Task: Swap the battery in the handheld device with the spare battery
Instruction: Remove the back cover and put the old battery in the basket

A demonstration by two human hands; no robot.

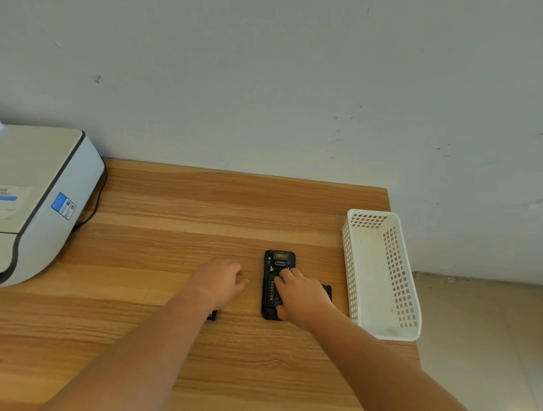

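Note:
A black handheld device (276, 266) lies face down on the wooden table (168, 205), its back open and a battery (271, 292) showing in the bay. My right hand (302, 296) rests on it, fingertips on the battery's top edge and thumb at the lower end. A flat black piece (327, 289) peeks out from behind that hand; I cannot tell what it is. My left hand (219, 280) hovers left of the device, fingers loosely spread, holding nothing. A small black object (212, 314) pokes out under my left wrist.
A white perforated plastic basket (383, 275) stands at the table's right edge, close to the device. A white-and-grey printer (25, 203) with a black cable fills the left side. A pale wall runs behind the table; tiled floor lies to the right.

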